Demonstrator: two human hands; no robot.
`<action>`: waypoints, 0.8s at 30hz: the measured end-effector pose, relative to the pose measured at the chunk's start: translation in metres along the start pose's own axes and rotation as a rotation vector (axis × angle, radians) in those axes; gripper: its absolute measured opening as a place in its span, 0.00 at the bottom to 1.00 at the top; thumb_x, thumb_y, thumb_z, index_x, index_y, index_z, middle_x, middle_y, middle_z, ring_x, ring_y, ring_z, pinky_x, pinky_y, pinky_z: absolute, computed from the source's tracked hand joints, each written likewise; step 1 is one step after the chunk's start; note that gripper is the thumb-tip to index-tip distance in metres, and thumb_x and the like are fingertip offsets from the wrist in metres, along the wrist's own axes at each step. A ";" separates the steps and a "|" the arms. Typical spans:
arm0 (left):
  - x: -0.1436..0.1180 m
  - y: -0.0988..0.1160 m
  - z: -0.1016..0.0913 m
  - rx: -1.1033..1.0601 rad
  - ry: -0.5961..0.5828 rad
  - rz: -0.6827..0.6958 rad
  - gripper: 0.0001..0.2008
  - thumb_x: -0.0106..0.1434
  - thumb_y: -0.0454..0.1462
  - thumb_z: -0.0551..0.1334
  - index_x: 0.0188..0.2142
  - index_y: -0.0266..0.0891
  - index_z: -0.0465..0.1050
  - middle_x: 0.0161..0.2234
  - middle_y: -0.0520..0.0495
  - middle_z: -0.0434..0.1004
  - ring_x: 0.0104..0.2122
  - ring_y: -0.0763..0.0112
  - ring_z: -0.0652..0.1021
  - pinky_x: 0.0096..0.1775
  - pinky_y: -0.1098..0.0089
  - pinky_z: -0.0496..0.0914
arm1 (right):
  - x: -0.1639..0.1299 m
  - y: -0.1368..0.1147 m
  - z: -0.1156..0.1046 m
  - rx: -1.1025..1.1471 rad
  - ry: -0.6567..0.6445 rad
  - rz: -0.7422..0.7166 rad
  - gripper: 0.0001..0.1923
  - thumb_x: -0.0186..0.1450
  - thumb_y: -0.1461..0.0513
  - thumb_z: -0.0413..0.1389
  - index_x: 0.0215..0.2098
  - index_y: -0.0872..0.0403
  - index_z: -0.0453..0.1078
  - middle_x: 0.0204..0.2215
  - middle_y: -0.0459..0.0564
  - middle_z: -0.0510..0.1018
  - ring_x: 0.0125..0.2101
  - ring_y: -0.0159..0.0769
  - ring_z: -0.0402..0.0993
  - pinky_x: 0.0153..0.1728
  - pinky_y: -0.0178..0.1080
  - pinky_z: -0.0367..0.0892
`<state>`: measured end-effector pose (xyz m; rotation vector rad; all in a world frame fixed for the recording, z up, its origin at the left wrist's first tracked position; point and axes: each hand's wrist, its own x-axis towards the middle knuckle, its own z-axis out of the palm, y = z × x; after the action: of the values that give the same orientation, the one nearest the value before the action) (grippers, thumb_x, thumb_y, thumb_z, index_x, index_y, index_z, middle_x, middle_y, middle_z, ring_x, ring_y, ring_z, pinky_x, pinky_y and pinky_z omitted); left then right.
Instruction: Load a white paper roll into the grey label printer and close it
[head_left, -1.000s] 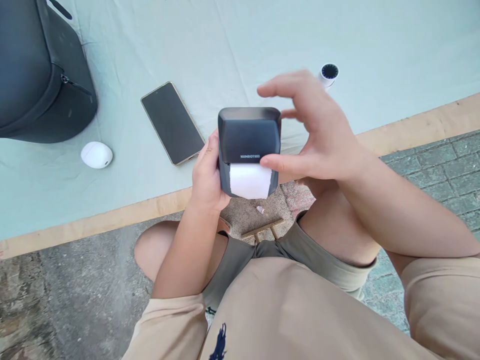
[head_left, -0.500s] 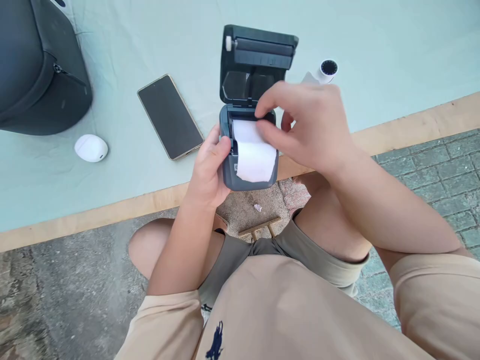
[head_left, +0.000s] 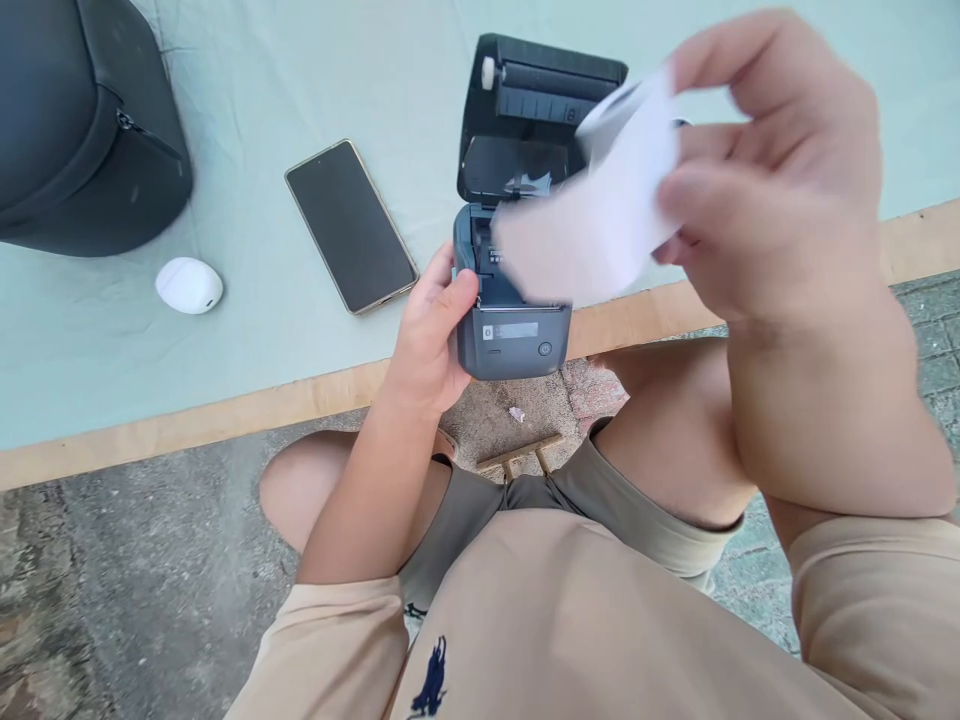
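My left hand (head_left: 431, 335) grips a small dark portable label printer (head_left: 517, 345) by its left side, at the table's front edge. The printer's lid (head_left: 536, 110) stands raised, showing the roller, and its front has a small display and a power button. Up to the right, my right hand (head_left: 772, 190) pinches a roll of white paper (head_left: 622, 205), its loose end hanging in front of the open printer. The paper is blurred by motion and hides part of the paper compartment.
On the pale green cloth (head_left: 247, 330) lie a smartphone (head_left: 351, 228) and a white rounded case (head_left: 189, 285). A black zippered bag (head_left: 90, 130) stands at the far left. The table's wooden edge (head_left: 225, 415) runs across in front of my knees.
My right hand has lifted the paper roll out of the printer and moved up and right with it. The printer's display and button are now uncovered. My left hand keeps its hold.
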<state>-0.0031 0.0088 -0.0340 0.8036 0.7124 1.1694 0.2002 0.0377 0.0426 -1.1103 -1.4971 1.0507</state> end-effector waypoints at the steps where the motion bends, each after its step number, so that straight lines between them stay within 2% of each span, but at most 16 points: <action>1: 0.000 0.000 -0.001 0.004 0.000 -0.001 0.17 0.64 0.49 0.62 0.48 0.43 0.74 0.47 0.47 0.80 0.60 0.55 0.74 0.55 0.61 0.76 | 0.002 0.001 -0.003 0.130 0.063 0.066 0.15 0.52 0.64 0.58 0.39 0.50 0.68 0.26 0.42 0.74 0.20 0.26 0.65 0.17 0.33 0.51; 4: 0.001 0.000 -0.004 -0.009 -0.013 -0.008 0.16 0.65 0.49 0.60 0.46 0.44 0.75 0.47 0.48 0.80 0.59 0.54 0.75 0.54 0.60 0.77 | 0.006 0.010 -0.006 0.310 0.113 0.261 0.15 0.52 0.60 0.59 0.39 0.51 0.69 0.29 0.45 0.73 0.24 0.30 0.68 0.18 0.34 0.54; 6: 0.000 0.000 -0.004 -0.033 0.000 -0.003 0.16 0.66 0.49 0.59 0.46 0.43 0.75 0.46 0.49 0.81 0.60 0.55 0.74 0.55 0.60 0.76 | 0.004 0.020 -0.005 0.330 0.141 0.272 0.17 0.52 0.57 0.63 0.39 0.50 0.68 0.30 0.45 0.72 0.25 0.31 0.68 0.19 0.35 0.59; 8: 0.000 0.001 -0.003 -0.056 0.008 -0.009 0.16 0.66 0.49 0.59 0.45 0.42 0.76 0.46 0.49 0.81 0.60 0.56 0.74 0.56 0.60 0.76 | 0.000 0.033 -0.002 0.306 0.154 0.228 0.20 0.52 0.55 0.67 0.38 0.49 0.66 0.29 0.43 0.70 0.26 0.30 0.67 0.21 0.34 0.62; 10: 0.000 0.002 -0.002 -0.075 0.013 -0.022 0.16 0.66 0.48 0.60 0.45 0.42 0.76 0.46 0.48 0.82 0.59 0.56 0.75 0.56 0.59 0.76 | -0.003 0.044 0.000 0.228 0.089 0.176 0.22 0.51 0.52 0.69 0.36 0.49 0.64 0.29 0.43 0.69 0.28 0.30 0.67 0.25 0.35 0.65; 12: 0.000 0.003 -0.001 -0.089 0.021 -0.021 0.15 0.66 0.47 0.60 0.45 0.42 0.76 0.46 0.48 0.82 0.56 0.56 0.77 0.55 0.59 0.76 | -0.005 0.051 0.001 0.065 0.007 0.074 0.21 0.54 0.50 0.67 0.37 0.49 0.65 0.31 0.44 0.69 0.31 0.31 0.67 0.33 0.37 0.69; 15: 0.001 0.004 0.000 -0.094 0.029 -0.015 0.15 0.66 0.47 0.60 0.44 0.41 0.76 0.46 0.46 0.82 0.53 0.57 0.79 0.55 0.59 0.76 | -0.004 0.059 0.000 -0.194 -0.017 -0.092 0.20 0.57 0.50 0.65 0.40 0.49 0.65 0.37 0.46 0.72 0.36 0.33 0.68 0.40 0.40 0.69; 17: 0.001 0.004 0.001 -0.095 0.021 -0.020 0.14 0.66 0.47 0.60 0.43 0.41 0.77 0.47 0.46 0.82 0.51 0.57 0.80 0.55 0.58 0.76 | -0.002 0.065 -0.001 -0.326 -0.011 -0.120 0.19 0.57 0.52 0.64 0.41 0.47 0.64 0.39 0.46 0.73 0.38 0.35 0.70 0.41 0.42 0.71; 21: 0.000 0.004 0.001 -0.113 0.018 -0.004 0.14 0.67 0.46 0.59 0.43 0.42 0.77 0.47 0.47 0.82 0.48 0.59 0.81 0.54 0.57 0.76 | -0.002 0.069 -0.003 -0.599 -0.052 -0.046 0.21 0.53 0.60 0.66 0.41 0.48 0.62 0.37 0.45 0.77 0.36 0.38 0.73 0.43 0.47 0.71; 22: 0.000 0.004 0.001 -0.121 0.019 0.002 0.14 0.67 0.45 0.58 0.44 0.42 0.77 0.46 0.47 0.82 0.48 0.59 0.81 0.55 0.57 0.76 | -0.002 0.067 -0.005 -0.608 -0.057 -0.047 0.23 0.53 0.60 0.66 0.43 0.48 0.62 0.37 0.45 0.78 0.37 0.38 0.74 0.45 0.47 0.71; 24: 0.000 0.004 0.001 -0.141 0.013 0.002 0.14 0.68 0.45 0.58 0.45 0.41 0.77 0.45 0.47 0.82 0.47 0.59 0.81 0.56 0.56 0.75 | -0.003 0.058 -0.011 -0.546 0.005 -0.149 0.23 0.57 0.61 0.63 0.47 0.49 0.61 0.39 0.47 0.78 0.40 0.37 0.75 0.46 0.45 0.71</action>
<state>-0.0042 0.0092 -0.0299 0.6789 0.6321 1.2133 0.2203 0.0481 -0.0126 -1.3390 -1.8906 0.5433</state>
